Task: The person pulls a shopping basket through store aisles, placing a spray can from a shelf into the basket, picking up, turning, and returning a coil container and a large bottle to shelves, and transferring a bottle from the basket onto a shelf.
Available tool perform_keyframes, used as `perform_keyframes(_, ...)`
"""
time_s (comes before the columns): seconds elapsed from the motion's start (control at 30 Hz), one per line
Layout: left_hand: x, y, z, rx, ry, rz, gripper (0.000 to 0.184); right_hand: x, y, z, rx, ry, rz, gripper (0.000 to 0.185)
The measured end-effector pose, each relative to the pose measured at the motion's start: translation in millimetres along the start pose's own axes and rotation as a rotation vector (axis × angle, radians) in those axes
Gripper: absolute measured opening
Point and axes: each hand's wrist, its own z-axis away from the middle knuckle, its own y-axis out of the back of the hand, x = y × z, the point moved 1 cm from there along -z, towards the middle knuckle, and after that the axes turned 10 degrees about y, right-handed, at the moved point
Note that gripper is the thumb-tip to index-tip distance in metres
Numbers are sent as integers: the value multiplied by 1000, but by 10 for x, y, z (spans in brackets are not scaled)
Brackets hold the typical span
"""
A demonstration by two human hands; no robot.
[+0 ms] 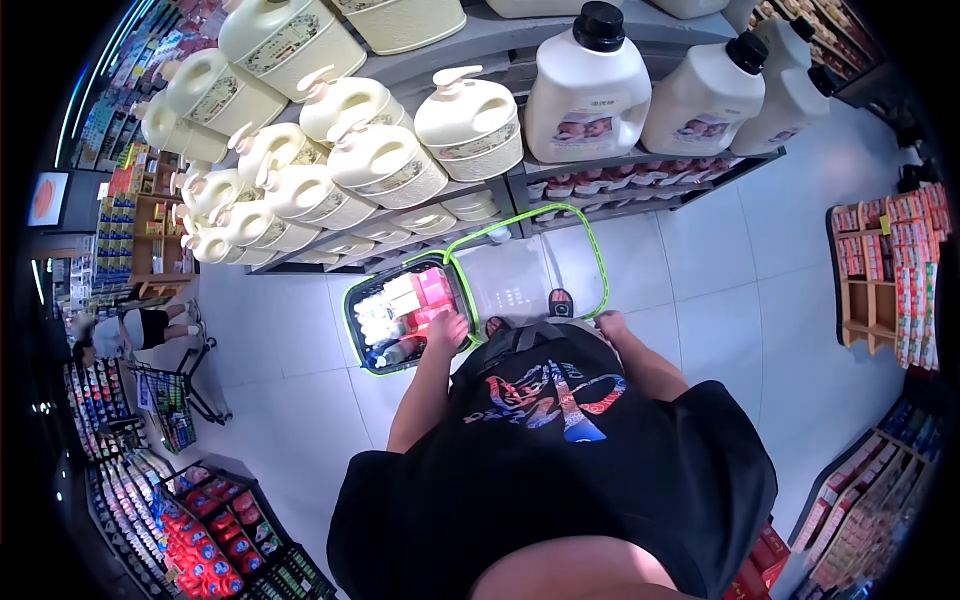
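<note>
A basket (349,318) with a bright green rim stands on the floor at the left, holding white, pink and red packages and a bottle. Over its right part is my left hand (448,328), blurred, with its fingers not clear. My right hand (610,321) hangs beside my waist, its fingers only partly visible. Beside the basket, in front of my feet, a clear lid or second basket with a green rim (604,262) lies open.
Shelves ahead carry cream pump bottles (385,160) and white jugs with black caps (587,95). At the left, a person (125,330) stands near a shopping cart (172,400). Red and white goods fill a wooden rack (855,315) at the right.
</note>
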Motion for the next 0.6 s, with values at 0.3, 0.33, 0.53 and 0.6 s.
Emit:
perform_keyframes(0.3,-491,650,-89,193,-92,-536,25,-96,102,223,-93,-73,13,27)
perform_keyframes(0.33,-528,633,-136,144,-152,-615,26,-78,-2,71,-87,-74,-86,26)
perform_keyframes(0.53,-481,231,-19,20,-257,-711,34,-665,-134,-243,-181,23,-251,24)
perform_keyframes(0.6,-449,214,0,-29,-243,-738,37,-749,-106,-332,-233,51,-266,25)
